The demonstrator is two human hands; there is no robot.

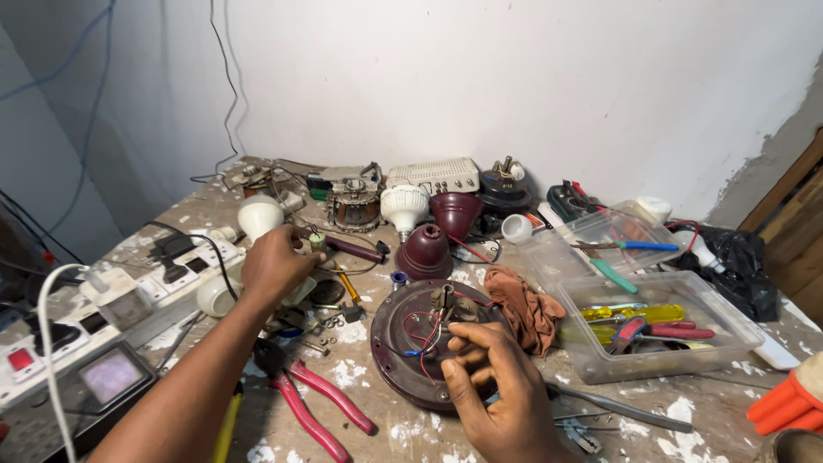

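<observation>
Bench [369, 377] w/ paint-splashed, scuffed top fills the view, white wall behind. Biggest thing in work: round maroon motor plate [396, 364], flat, dished metal disc w/ red, blue & white wires at its hub, lying centre-front. Right hand [497, 386] rests on plate's right edge, fingers curled & pinched together over the thin wires near the hub; exactly what the tips grip can't be told. Clear plastic tub [660, 326] to the right holds screwdrivers w/ yellow, red & green handles; a second tub sits behind it. White power strip [171, 279] at left, boxy, w/ plugs & black cords. Rust-brown rag [527, 309], crumpled & soft, touches plate's right rim. Red-handled pliers [313, 403] lie left of plate, jaws toward the left forearm. Maroon dome cap [424, 253], glossy & bell-shaped, stands just behind plate. Left hand [279, 261] reaches well left of plate, fingers bunched, tips closed on a small green part [318, 242] by a dark rod; loose nuts & screws [321, 321] scattered below it. White bulbs [405, 206] stand further back
</observation>
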